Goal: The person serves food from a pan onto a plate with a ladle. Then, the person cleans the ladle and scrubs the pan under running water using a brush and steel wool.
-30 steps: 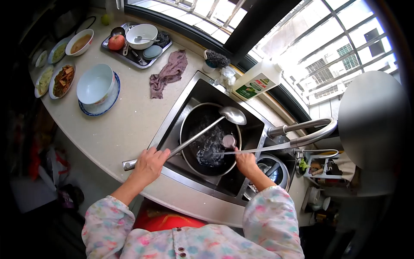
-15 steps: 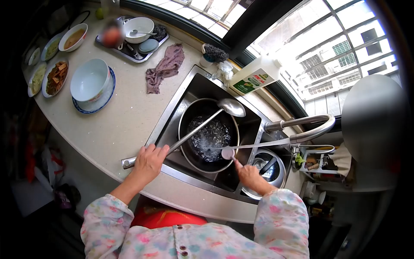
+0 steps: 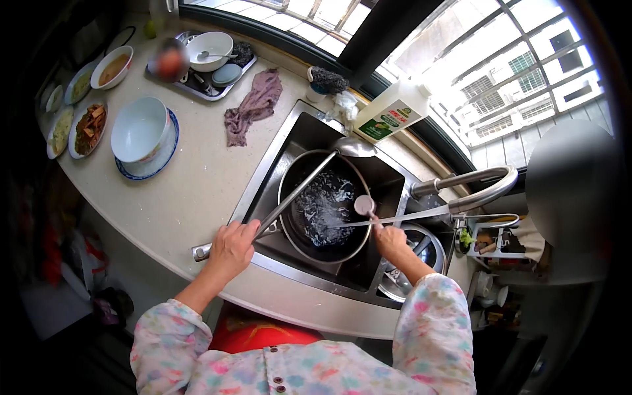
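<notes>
My left hand [image 3: 232, 249] is closed round the handle of a long metal ladle [image 3: 299, 187], whose bowl rests past the far rim of a dark pot. The pot [image 3: 359, 253] stands in the left sink basin, with churning water inside. In my right hand [image 3: 390, 241] is the handle of a small pale pink scoop [image 3: 363, 205], its round end over the pot's right rim. A stream runs from the curved faucet [image 3: 487, 196] into the pot, passing close to my right fingertips.
Right of the pot, a glass lid [image 3: 398, 280] lies in the second basin. Behind the sink stands a white jug [image 3: 395, 112]. A purple cloth [image 3: 255, 106], a tray [image 3: 212, 95], a white bowl [image 3: 139, 128] and several food dishes are on the counter.
My right hand with the scoop has moved up and right, from near the stream to the pot's rim. The ladle's bowl has turned and shifted slightly; my left hand still holds its handle.
</notes>
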`<state>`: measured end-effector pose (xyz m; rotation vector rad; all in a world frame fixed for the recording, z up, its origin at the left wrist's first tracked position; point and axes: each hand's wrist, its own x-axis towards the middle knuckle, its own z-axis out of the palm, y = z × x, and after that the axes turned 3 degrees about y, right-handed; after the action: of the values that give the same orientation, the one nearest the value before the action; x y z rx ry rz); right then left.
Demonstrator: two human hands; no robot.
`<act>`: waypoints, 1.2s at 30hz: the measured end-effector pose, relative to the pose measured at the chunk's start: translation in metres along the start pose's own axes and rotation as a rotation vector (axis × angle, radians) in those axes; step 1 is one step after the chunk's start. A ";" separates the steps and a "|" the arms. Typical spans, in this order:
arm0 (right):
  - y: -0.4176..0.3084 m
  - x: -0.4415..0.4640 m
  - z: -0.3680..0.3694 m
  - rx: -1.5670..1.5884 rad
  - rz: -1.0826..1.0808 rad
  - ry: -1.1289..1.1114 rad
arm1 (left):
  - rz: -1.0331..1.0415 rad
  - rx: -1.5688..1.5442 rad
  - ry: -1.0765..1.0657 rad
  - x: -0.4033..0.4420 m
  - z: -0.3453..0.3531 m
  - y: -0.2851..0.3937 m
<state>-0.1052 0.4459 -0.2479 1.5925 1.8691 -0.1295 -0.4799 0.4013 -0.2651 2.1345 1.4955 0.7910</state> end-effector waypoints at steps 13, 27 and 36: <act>-0.133 0.067 -0.008 1.436 0.053 0.152 | 0.017 0.031 -0.023 0.005 -0.002 0.004; -0.175 0.172 0.014 2.140 0.888 0.895 | 0.084 0.042 -0.077 0.005 0.000 0.003; -0.128 0.099 0.012 1.488 0.399 0.574 | 0.082 0.022 -0.071 0.005 0.000 0.007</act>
<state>-0.2193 0.4913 -0.3536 3.2034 1.7803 -1.2077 -0.4733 0.4035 -0.2595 2.2287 1.3943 0.7222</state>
